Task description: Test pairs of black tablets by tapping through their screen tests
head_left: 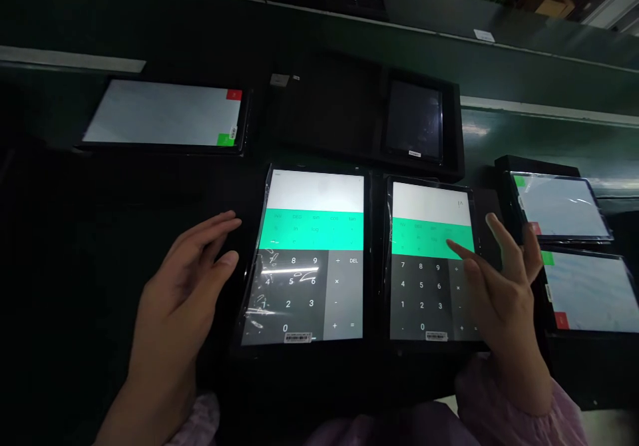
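- So my right hand (504, 299) is over the right tablet (424, 266), index finger pointing into its green band, the other fingers spread and lifted. They've got hold of nothing. Can't tell if the fingertip actually touches the glass.
- My left hand (180, 286) is just beside the left tablet (307, 253), fingers loosely apart with a wide gap to the thumb, also gripping nothing.
- Both tablets sit side by side right in front of me, a narrow gap between them, calculator up on each.
- Which way they point: both upright to me, keypad and barcode label at the near end, white display at the far end. Long axis runs away from me, the left one leaning a touch.
- Progress, my guess: about midway. The calculator's up on both, and the right display has a small mark in it, so some input's likely done there. The left display shows no entry I can make out, so that one's probably left.
- Off to my right, the lower white-screen tablet (592, 293) and the upper white-screen tablet (556, 206) lie lengthwise left to right, red and green corners showing.
- Further back, a sideways tablet (162, 113) on the left shows the same colours; a dark tablet (414, 123) sits in a black tray (455, 126).
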Demonstrator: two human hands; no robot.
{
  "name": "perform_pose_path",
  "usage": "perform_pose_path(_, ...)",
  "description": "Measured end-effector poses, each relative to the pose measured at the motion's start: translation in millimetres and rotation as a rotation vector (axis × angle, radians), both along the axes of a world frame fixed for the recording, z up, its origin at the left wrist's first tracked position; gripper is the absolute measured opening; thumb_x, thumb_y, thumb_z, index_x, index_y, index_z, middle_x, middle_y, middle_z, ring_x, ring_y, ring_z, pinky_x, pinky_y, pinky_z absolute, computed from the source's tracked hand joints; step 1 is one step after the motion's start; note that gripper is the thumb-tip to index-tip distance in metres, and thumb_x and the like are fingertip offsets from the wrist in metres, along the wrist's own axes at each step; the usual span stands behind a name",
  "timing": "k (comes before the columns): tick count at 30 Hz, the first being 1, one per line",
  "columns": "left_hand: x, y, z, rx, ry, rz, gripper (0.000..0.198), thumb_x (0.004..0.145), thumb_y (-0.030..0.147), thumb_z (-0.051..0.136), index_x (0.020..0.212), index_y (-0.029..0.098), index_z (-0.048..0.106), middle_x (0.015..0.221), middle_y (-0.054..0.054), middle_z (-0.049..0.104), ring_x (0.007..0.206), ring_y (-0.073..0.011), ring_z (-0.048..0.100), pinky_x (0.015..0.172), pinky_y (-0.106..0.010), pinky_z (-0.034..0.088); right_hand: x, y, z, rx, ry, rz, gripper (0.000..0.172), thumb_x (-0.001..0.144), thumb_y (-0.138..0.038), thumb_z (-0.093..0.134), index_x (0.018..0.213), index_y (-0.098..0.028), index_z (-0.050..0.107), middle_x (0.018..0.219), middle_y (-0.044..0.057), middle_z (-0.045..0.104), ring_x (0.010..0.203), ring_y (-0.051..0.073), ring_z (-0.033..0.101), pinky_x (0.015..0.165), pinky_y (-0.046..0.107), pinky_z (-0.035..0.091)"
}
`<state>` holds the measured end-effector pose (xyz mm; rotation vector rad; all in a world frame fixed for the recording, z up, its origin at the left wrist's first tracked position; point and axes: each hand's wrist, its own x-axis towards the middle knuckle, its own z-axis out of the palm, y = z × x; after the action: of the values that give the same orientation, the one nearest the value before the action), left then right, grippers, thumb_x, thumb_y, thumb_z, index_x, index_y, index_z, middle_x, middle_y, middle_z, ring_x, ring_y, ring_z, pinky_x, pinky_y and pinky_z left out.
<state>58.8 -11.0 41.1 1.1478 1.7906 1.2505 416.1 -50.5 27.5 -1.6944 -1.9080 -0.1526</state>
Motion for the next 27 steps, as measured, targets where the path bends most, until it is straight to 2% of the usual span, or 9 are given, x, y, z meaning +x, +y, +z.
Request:
perform_pose_path(6, 2, 1, 1.6, 0.029, -0.021, -0.009, 0.021, 0.091, 0.022, 0.072, 0.110, 0.027, 0.080, 0.143, -0.002, 0.074, 0.144, -0.0276, 0.063, 0.128, -0.048, 0.045, 3, -2, 0.9, 0.073, 0.038, -0.097, 0.030, 0.104, -0.019, 0.061, 0.120, -0.031, 0.083, 0.160, 0.004, 0.059, 0.161, 0.048, 0.032, 0.121, 0.078, 0.036)
perform_pose_path(10, 2, 0, 2.8, 0.009, -0.021, -0.009, 0.023, 0.091, 0.022, 0.072, 0.112, 0.029, 0.080, 0.144, -0.001, 0.073, 0.145, -0.0274, 0.061, 0.129, -0.049, 0.043, -11, -10, 15.8, 0.087, 0.090, -0.011, 0.037, 0.104, -0.013, 0.056, 0.123, -0.034, 0.082, 0.159, -0.001, 0.060, 0.161, 0.042, 0.034, 0.123, 0.071, 0.039)
perform_pose_path(15, 1, -1, 2.0, 0.006, -0.035, 0.007, 0.024, 0.091, 0.023, 0.071, 0.111, 0.031, 0.081, 0.143, 0.000, 0.073, 0.144, -0.0258, 0.062, 0.129, -0.047, 0.044, -30, -17, 20.1, 0.011, 0.063, 0.161, 0.034, 0.105, -0.012, 0.055, 0.119, -0.029, 0.081, 0.158, -0.002, 0.060, 0.164, 0.037, 0.031, 0.126, 0.063, 0.040)
perform_pose_path(21, -3, 1, -2.8, 0.044, -0.035, -0.024, 0.023, 0.090, 0.022, 0.072, 0.109, 0.031, 0.081, 0.139, 0.001, 0.075, 0.140, -0.0239, 0.065, 0.125, -0.044, 0.049, -40, -14, 9.2, -0.049, 0.031, 0.166, 0.031, 0.105, -0.015, 0.057, 0.122, -0.030, 0.079, 0.165, -0.004, 0.052, 0.167, 0.035, 0.022, 0.129, 0.060, 0.035)
perform_pose_path(25, -5, 1, -4.8, 0.060, -0.024, -0.033, 0.023, 0.089, 0.023, 0.072, 0.110, 0.029, 0.081, 0.139, 0.000, 0.075, 0.139, -0.0238, 0.066, 0.125, -0.043, 0.050, -51, -12, 9.7, -0.094, 0.003, 0.205, 0.032, 0.106, -0.019, 0.056, 0.127, -0.030, 0.077, 0.174, -0.006, 0.038, 0.169, 0.037, 0.011, 0.132, 0.062, 0.030)
perform_pose_path(27, -4, 1, -4.5, 0.054, -0.019, -0.031, 0.023, 0.090, 0.023, 0.072, 0.111, 0.028, 0.081, 0.140, 0.000, 0.074, 0.139, -0.0237, 0.066, 0.125, -0.043, 0.050, -52, -11, 11.8, -0.109, -0.013, 0.220, 0.031, 0.107, -0.020, 0.056, 0.127, -0.029, 0.078, 0.174, -0.004, 0.039, 0.169, 0.038, 0.011, 0.131, 0.063, 0.032)
